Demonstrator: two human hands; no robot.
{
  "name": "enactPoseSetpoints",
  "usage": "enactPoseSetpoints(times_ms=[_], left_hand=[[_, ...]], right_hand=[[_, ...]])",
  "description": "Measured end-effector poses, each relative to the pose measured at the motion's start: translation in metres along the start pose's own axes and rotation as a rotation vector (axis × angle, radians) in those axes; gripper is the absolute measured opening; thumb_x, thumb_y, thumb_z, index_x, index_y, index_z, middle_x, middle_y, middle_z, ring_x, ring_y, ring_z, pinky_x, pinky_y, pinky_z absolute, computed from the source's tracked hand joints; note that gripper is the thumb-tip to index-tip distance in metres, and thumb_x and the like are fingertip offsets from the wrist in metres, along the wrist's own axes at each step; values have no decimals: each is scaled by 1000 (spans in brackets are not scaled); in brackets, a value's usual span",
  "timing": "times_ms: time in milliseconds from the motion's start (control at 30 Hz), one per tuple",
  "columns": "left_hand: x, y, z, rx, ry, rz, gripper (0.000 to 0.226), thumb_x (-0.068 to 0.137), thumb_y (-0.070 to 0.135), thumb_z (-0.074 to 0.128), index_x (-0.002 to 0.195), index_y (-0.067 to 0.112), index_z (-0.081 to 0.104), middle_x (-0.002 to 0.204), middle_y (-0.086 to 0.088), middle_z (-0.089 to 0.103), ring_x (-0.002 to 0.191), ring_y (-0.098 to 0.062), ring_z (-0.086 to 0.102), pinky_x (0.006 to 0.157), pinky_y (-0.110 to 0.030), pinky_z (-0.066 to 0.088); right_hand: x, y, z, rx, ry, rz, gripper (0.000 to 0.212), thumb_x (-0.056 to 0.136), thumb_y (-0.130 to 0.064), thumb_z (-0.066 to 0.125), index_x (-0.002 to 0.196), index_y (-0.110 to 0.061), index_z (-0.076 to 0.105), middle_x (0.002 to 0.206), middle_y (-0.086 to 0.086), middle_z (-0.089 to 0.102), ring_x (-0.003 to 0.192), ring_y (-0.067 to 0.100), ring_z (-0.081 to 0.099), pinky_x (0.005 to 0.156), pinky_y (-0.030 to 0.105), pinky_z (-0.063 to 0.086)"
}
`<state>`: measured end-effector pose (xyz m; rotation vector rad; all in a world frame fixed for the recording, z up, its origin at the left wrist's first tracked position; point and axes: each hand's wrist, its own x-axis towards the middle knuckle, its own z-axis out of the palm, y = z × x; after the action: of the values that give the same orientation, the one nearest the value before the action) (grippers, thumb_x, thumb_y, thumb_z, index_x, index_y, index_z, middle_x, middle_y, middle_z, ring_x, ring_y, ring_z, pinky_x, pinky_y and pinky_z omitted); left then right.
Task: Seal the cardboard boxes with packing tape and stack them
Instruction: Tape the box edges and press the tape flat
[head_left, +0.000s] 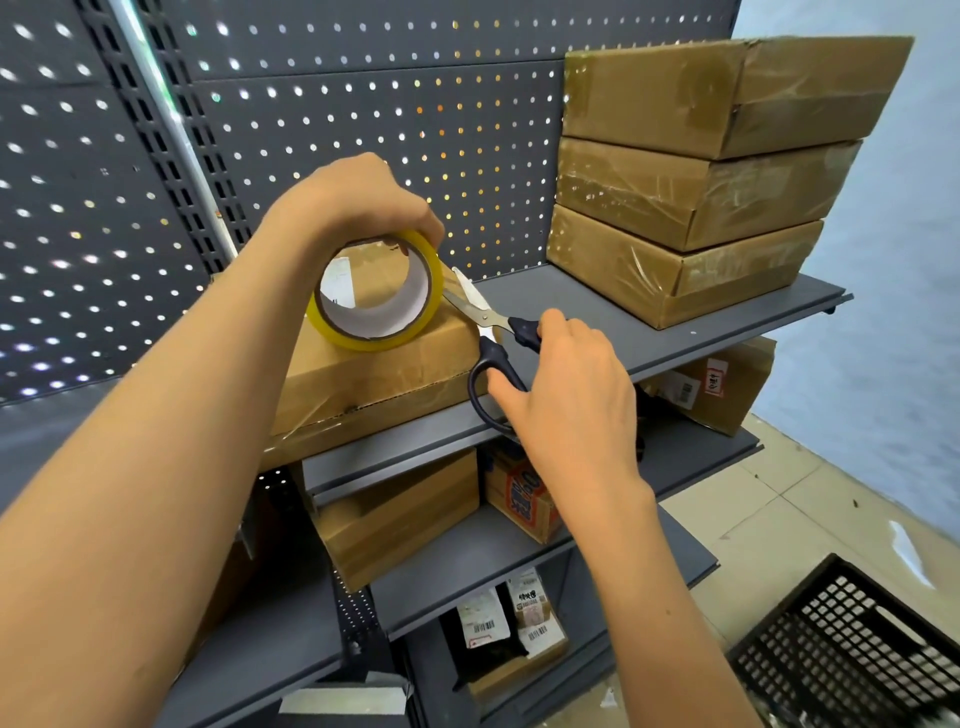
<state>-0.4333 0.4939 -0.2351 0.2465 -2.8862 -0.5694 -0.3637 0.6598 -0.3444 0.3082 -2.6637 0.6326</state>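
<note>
Cardboard box: at the shelf front edge, left part.
Tape roll: held upright above the box; left hand curled over its top.
Scissors: blades parted at the roll's right side; right hand grips the black handles.
Three taped boxes: stacked at the shelf's right end.

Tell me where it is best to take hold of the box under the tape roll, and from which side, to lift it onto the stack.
Grip the box by its two short ends, one hand on each, from the front. It lies flat near the shelf edge, wide and low, with the pegboard close behind. First both hands must be freed.
</note>
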Motion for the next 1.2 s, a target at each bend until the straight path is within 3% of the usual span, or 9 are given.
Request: enactPoseSetpoints(times_ms=[367, 500, 767, 867, 967, 1100, 1200], left_hand=[[-2, -1, 0, -12, 15, 0, 35, 72, 38, 71, 61, 12, 51, 60, -3, 43, 55, -18, 37, 51, -27, 30], [-2, -5, -2, -44, 14, -11, 34, 72, 39, 72, 70, 9, 57, 64, -4, 45, 57, -18, 38, 52, -27, 32], [-9, -19, -6, -178, 49, -44, 33, 76, 39, 70, 74, 11, 53, 69, -9, 41, 57, -19, 33, 55, -30, 32], [-13, -22, -6, -205, 72, -35, 36, 70, 42, 70, 72, 11, 53, 70, -10, 42, 62, -23, 35, 59, -33, 34], [-20, -28, -7, -261, 106, -38, 33, 68, 39, 70, 70, 10, 53, 70, -11, 40, 66, -22, 33, 60, -33, 32], [-35, -38, -6, -371, 214, 0, 42, 75, 34, 71, 77, -6, 60, 69, -12, 42, 65, -20, 35, 60, -31, 32], [-52, -47, -3, -476, 350, 30, 31, 76, 30, 72, 73, 0, 65, 65, -5, 51, 62, -14, 43, 59, -26, 37]], right_hand=[[2, -4, -5, 47, -33, 39, 33, 96, -35, 53, 120, -13, 48, 119, 3, 56, 106, 20, 54, 69, 23, 30], [6, -10, -4, 32, -40, 19, 33, 96, -35, 54, 119, -13, 47, 119, 2, 55, 106, 20, 53, 68, 22, 29], [16, -21, -4, 63, -13, 9, 34, 96, -33, 54, 121, -11, 46, 121, 4, 55, 109, 21, 52, 70, 22, 29], [11, -21, -2, 96, -8, 19, 34, 96, -32, 54, 122, -11, 45, 121, 5, 54, 111, 20, 51, 76, 25, 36], [7, -22, 0, 129, -1, 15, 35, 96, -33, 53, 122, -10, 45, 122, 5, 54, 112, 20, 50, 83, 27, 40], [5, -25, -2, 165, 35, -16, 35, 96, -33, 53, 122, -11, 45, 121, 4, 54, 111, 19, 50, 84, 26, 40], [4, -29, -4, 191, 61, -49, 36, 96, -34, 53, 124, -12, 45, 122, 3, 53, 112, 17, 49, 82, 24, 38]])
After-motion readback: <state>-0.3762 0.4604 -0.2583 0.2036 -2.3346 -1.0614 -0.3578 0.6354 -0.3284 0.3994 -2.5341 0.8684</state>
